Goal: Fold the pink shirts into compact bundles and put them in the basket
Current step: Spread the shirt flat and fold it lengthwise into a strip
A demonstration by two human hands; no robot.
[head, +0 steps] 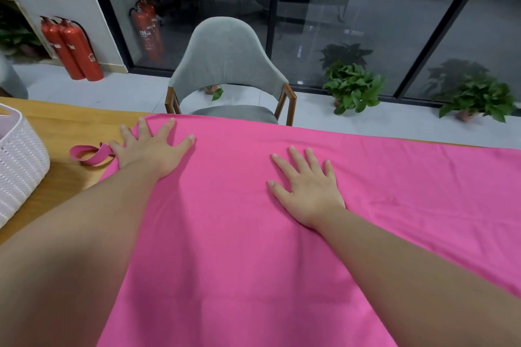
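At the far left the white woven basket [19, 160] stands on the wooden table [64, 121]; only part of it shows, so its contents cannot be told. Just beside it, a pink strap loop [90, 153] trails from the pink shirt [239, 234], which lies spread flat across the table, not yet folded. The left hand [153, 149] presses its near-left edge with fingers splayed, gripping nothing; the right hand [307, 186] lies flat mid-cloth, likewise holding nothing. By my reckoning this is smoothing, with folding, bundling and basketing all still left.

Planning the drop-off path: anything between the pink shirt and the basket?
Nothing visible. The pink shirt lies flat under both hands; the white basket sits at the table's left edge, with only bare wood and the shirt's own strap loop between.
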